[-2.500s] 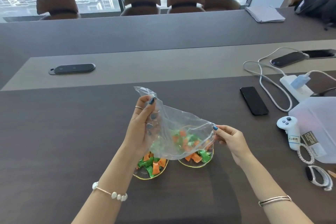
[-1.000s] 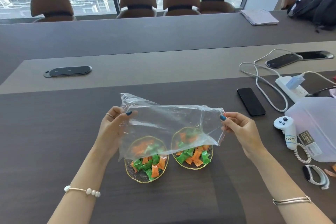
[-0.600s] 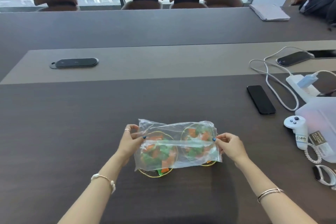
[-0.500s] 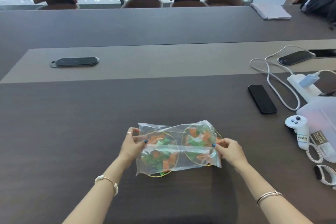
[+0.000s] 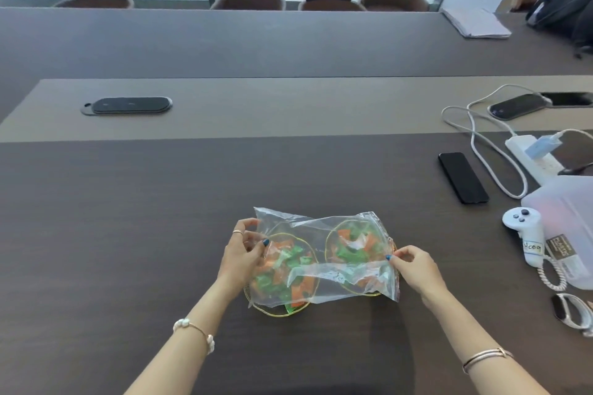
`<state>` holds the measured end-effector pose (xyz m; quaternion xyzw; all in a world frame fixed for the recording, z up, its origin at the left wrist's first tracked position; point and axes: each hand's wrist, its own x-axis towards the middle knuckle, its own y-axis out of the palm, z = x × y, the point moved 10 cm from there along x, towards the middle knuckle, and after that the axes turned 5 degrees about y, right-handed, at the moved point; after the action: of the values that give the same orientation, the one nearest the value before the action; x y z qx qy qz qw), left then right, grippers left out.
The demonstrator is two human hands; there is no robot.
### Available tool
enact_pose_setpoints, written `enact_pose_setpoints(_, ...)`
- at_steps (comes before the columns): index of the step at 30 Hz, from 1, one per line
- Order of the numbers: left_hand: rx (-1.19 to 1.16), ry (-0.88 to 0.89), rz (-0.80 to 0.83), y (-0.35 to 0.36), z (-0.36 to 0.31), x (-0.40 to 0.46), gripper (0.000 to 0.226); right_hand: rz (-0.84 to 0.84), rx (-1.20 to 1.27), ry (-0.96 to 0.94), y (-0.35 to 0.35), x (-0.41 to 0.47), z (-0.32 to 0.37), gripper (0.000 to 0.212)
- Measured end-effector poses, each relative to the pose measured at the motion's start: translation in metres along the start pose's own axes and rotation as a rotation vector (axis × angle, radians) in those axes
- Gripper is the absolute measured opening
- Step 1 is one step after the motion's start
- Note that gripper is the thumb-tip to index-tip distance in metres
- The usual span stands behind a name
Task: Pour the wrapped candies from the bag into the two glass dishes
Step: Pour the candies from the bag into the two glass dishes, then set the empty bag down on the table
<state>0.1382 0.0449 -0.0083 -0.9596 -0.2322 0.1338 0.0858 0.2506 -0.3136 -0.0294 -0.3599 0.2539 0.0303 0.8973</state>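
The clear plastic bag (image 5: pixel 321 228) is empty and lies spread flat over both glass dishes. Each dish has a gold rim and holds orange and green wrapped candies, seen through the plastic: the left dish (image 5: pixel 272 311) and the right dish (image 5: pixel 328 245). My left hand (image 5: pixel 239 255) pinches the bag's left edge over the left dish. My right hand (image 5: pixel 414 269) pinches its right edge beside the right dish.
A black phone (image 5: pixel 463 177), a white power strip (image 5: pixel 532 155) with cables, a white controller (image 5: pixel 526 239), a translucent plastic container (image 5: pixel 568 221) and a wristband (image 5: pixel 569 314) lie to the right. A black charging pad (image 5: pixel 128 105) sits far left. Chairs line the far side.
The bag, earlier tilted over the right dish with candies inside, is empty now. Both hands stretched it flat, lowered it onto the dishes, and it is now being folded there.
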Motion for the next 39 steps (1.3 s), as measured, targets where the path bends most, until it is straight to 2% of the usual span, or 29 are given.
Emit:
enact_pose_setpoints(5,-0.079,0.078,-0.073,-0.053,-0.019,0.014,0.033,0.08,0.213,-0.061,0.015,-0.02,0.039,0.012)
enact_pose_setpoints(10,-0.069,0.104,-0.223,-0.156,-0.011,0.022,0.033,0.217,0.254,-0.19,0.084,-0.055,0.114,0.01)
enact_pose_setpoints(17,0.006,-0.028,-0.42,-0.286,0.051,0.018,0.027,0.346,0.208,-0.209,0.215,-0.092,0.176,0.01)
enact_pose_setpoints(22,0.051,-0.101,-0.464,-0.343,0.088,0.006,0.027,0.387,0.133,-0.212,0.286,-0.11,0.189,0.013)
enact_pose_setpoints(27,0.113,-0.188,-0.467,-0.376,0.124,-0.003,0.029,0.381,0.11,-0.187,0.325,-0.126,0.191,0.013)
enact_pose_setpoints(33,0.197,-0.217,-0.4,-0.373,0.135,-0.004,0.044,0.361,0.036,-0.175,0.34,-0.127,0.178,0.013)
enact_pose_setpoints(37,0.445,-0.185,-0.464,-0.369,0.109,-0.006,0.067,0.349,0.068,-0.185,0.329,-0.127,0.173,0.014)
enact_pose_setpoints(39,0.459,-0.1,-0.49,-0.354,0.079,-0.006,0.068,0.343,0.1,-0.208,0.317,-0.128,0.175,0.022)
